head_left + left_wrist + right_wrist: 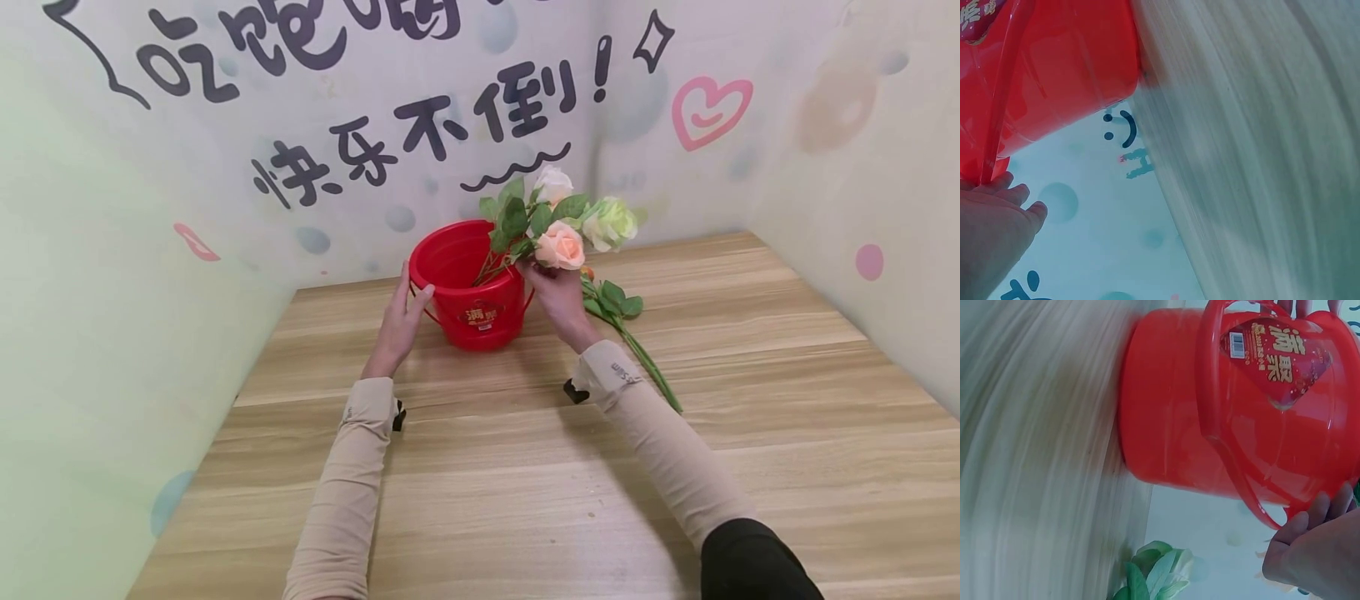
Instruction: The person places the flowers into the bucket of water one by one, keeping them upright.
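Note:
A red plastic bucket (480,321) stands upright on the table, its thin red handle (1235,469) hanging down the side. My left hand (397,321) holds the bucket's left side at the rim, thumb toward the front. At the right rim, my right hand (555,296) grips the bucket with curled fingers (1317,509), partly hidden by blooms in the head view. Artificial roses lean out of the bucket to the right: a peach rose (561,246), a white rose (553,185) and a pale green rose (610,223). Their stems (491,268) go down inside.
Right of the bucket, green stems with leaves (633,337) lie on the wooden table (480,500), an orange bloom (587,272) partly showing at their far end. A printed wall covering (360,233) stands close behind the bucket and along both sides.

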`<state>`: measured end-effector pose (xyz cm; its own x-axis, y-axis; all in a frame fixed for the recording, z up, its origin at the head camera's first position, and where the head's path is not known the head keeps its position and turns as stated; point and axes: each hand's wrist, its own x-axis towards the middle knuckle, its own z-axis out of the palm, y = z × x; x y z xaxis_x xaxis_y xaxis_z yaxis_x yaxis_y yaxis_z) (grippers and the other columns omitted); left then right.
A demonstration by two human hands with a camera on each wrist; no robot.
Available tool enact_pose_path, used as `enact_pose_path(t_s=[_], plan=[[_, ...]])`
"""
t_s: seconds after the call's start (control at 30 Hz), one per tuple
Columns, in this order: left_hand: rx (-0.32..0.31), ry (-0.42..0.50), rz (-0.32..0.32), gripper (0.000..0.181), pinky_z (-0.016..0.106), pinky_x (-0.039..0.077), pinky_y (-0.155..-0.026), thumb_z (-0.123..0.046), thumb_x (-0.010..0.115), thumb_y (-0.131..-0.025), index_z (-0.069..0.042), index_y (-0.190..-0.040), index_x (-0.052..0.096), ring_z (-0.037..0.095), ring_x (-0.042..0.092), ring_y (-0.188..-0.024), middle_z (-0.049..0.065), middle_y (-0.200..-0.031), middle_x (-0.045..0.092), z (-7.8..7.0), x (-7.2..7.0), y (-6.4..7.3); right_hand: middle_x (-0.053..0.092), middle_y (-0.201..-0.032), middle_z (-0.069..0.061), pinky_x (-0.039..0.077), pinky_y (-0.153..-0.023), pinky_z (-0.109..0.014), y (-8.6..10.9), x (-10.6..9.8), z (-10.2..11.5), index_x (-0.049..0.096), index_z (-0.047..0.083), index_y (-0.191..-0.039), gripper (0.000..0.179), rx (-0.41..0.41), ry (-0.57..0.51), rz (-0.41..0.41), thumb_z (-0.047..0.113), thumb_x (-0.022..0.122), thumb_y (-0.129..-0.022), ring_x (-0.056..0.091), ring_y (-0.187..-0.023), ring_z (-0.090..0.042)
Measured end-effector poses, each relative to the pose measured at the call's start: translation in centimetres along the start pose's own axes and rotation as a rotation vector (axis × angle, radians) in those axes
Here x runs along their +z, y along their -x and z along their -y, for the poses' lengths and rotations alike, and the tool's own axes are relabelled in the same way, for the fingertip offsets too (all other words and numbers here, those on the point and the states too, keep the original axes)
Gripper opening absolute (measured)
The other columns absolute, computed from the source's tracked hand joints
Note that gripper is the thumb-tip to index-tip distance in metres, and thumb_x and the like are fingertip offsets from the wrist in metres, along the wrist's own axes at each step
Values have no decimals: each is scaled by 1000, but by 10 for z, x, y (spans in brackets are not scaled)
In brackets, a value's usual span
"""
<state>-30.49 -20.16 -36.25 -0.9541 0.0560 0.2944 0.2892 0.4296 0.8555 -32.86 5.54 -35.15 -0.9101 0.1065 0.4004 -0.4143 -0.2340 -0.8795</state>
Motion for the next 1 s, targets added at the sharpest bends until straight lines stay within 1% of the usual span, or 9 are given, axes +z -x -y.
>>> enact_pose_path(t_s=[0.1,0.23,0.43,0.53,0.6,0.73,0.8,0.9,1.0], plan=[[8,11,0,79,51,26,-122,-46,50,-106,-15,-168,11,23,15,-157,2,-172,16,0,1,0,57,-139,-20,43,-111,-34,1,-5,0,49,-6,-142,54,36,6,20,-3,72,-93,54,-130,-23],[-5,17,2,78,51,27,-121,-44,50,-107,-17,-168,10,22,15,-157,0,-172,15,0,1,0,56,-141,-19,42,-112,-33,3,-12,1,48,-5,-145,57,103,44,42,0,72,-94,52,-132,-23],[-24,22,5,78,50,28,-121,-45,51,-107,-19,-168,9,21,14,-157,-2,-172,15,-1,0,1,54,-144,-22,44,-110,-37,5,-21,3,47,-6,-147,57,140,103,87,0,70,-95,53,-131,-27],[-24,28,7,78,50,27,-121,-44,51,-107,-20,-168,9,21,14,-157,-2,-172,15,-1,1,1,57,-141,-23,47,-106,-36,5,-26,3,49,-7,-146,54,153,134,101,-1,68,-96,56,-125,-25],[-23,32,8,78,51,28,-121,-43,51,-107,-21,-168,9,21,14,-157,-2,-172,16,-1,1,1,60,-136,-24,50,-101,-35,4,-30,2,53,-8,-143,50,161,156,100,0,68,-95,60,-116,-20],[-22,30,7,79,50,27,-121,-46,51,-107,-20,-168,9,20,14,-157,-3,-172,15,-2,1,1,66,-125,-24,53,-93,-40,5,-39,2,61,-7,-134,42,181,207,88,3,69,-94,62,-96,-13],[-20,25,7,79,49,26,-122,-46,50,-107,-20,-168,9,20,14,-157,-2,-172,15,-2,1,1,69,-120,-22,54,-89,-40,4,-44,2,64,-6,-130,39,195,252,83,6,72,-93,63,-89,-11],[-15,22,4,77,49,23,-123,-44,50,-107,-18,-168,9,20,13,-157,-2,-172,15,-2,1,1,72,-111,-19,55,-83,-36,4,-53,3,68,-6,-123,34,209,324,83,10,73,-93,64,-85,-13],[-10,18,2,77,50,22,-123,-41,50,-108,-15,-168,9,21,13,-157,-1,-172,15,-1,1,0,72,-103,-13,52,-78,-30,3,-62,3,69,-8,-118,32,220,402,88,14,72,-95,64,-88,-19]])
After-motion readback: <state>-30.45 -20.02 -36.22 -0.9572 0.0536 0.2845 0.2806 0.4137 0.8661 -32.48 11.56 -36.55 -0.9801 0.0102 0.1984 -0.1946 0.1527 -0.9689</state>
